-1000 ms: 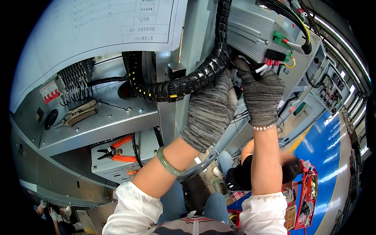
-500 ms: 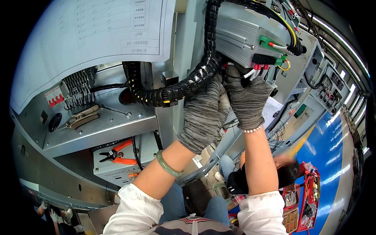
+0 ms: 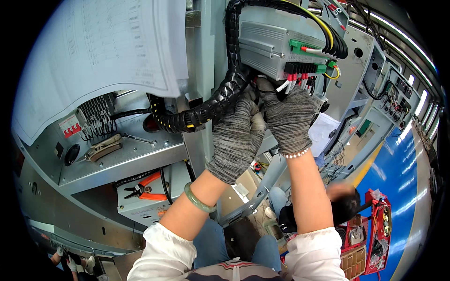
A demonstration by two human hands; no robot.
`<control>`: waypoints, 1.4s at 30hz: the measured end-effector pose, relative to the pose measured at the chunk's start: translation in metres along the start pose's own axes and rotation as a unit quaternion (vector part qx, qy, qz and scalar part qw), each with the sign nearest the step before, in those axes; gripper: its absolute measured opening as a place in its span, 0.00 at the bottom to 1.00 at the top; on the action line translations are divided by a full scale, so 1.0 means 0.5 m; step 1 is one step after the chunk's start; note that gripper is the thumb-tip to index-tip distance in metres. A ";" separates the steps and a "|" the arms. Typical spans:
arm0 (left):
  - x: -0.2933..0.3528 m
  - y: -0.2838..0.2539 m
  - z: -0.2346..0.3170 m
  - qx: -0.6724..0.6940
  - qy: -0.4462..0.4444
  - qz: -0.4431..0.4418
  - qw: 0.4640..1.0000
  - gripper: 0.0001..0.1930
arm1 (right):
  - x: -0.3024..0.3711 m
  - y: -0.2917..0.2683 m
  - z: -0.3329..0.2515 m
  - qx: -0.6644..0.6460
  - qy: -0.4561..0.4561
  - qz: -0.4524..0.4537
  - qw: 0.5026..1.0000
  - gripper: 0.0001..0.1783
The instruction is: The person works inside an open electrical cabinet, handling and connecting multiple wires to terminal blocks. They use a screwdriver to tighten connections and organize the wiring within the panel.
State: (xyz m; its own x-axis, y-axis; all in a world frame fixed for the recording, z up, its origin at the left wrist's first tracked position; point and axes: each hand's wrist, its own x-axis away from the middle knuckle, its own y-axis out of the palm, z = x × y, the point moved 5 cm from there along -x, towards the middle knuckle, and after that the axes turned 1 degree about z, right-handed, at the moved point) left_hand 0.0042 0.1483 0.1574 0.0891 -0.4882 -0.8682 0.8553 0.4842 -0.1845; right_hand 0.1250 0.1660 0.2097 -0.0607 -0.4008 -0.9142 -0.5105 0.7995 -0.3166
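Note:
A thick cable bundle (image 3: pixel 212 108) in black wrap hangs down, then bends left across the cabinet. My left hand (image 3: pixel 236 138), in a grey knitted glove, is closed against the bundle just below its bend; the fingertips are partly hidden. Close beside it, my right hand (image 3: pixel 289 119) wears a matching glove, with its fingers curled in under a silver module (image 3: pixel 265 47). Whatever lies between those fingers is hidden. White wires with red sleeves (image 3: pixel 293 80) run from the module's black terminal block (image 3: pixel 304 68) down past the right fingers.
A large printed sheet (image 3: pixel 93 51) hangs at upper left. On the metal shelf lie a folding knife (image 3: pixel 104 148) and a spanner (image 3: pixel 140 139). Orange-handled pliers (image 3: pixel 146 189) rest on a white box below. A person (image 3: pixel 304 210) sits at lower right near a red tool case (image 3: pixel 378 232).
The view has shifted, so the module and both hands appear further left. The hands stay at the same spot by the bundle. The sheet's lower edge has curled and hangs differently.

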 end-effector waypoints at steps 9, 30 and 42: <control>-0.001 0.012 0.004 -0.064 -0.016 -0.034 0.997 0.15 | 0.001 0.009 0.018 -0.053 0.013 0.029 0.998 0.27; -0.008 0.008 0.004 -0.017 -0.034 -0.045 0.998 0.12 | 0.034 -0.008 0.030 -0.166 0.013 -0.012 0.986 0.19; 0.168 -0.015 0.017 0.476 -0.375 -0.104 0.789 0.11 | 0.194 -0.111 0.020 -0.351 0.085 -0.165 0.918 0.10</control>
State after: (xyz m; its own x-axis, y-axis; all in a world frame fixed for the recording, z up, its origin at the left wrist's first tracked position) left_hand 0.0097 0.0977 0.0899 -0.1330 -0.9502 -0.2818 0.8551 -0.2538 0.4522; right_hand 0.1558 0.0873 0.1358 0.0952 -0.6808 -0.7263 -0.9480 0.1605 -0.2747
